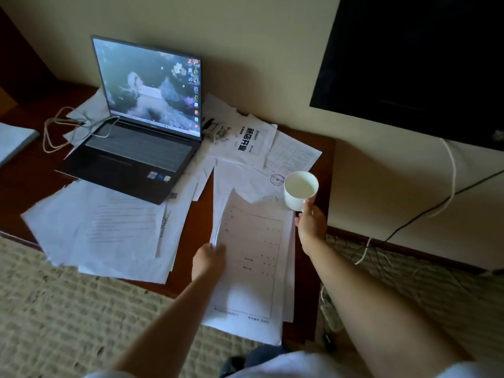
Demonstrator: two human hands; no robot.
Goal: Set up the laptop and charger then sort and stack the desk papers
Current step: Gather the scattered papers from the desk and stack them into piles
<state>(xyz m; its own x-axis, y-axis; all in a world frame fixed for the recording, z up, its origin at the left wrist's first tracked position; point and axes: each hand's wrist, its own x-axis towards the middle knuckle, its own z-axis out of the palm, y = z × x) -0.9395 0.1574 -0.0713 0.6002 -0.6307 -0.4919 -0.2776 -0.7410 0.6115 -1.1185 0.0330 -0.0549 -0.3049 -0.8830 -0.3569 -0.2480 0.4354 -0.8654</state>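
Laptop point(141, 126) open, lit, cable point(62, 129) at its 9 o'clock. Papers point(101, 227) mostly loose on desk point(201, 192). My left hand point(210, 257) pinching sheet stack point(251, 257), right hand point(311, 222) holding mug point(300, 189) at 2 o'clock. Sorting barely begun imo.

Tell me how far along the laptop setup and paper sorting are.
Done: the dark open laptop is on, with a white cable lying beside it. In hand: the left hand grips a printed white sheet; the right hand holds a white ceramic mug. Left: loose white papers are unstacked.
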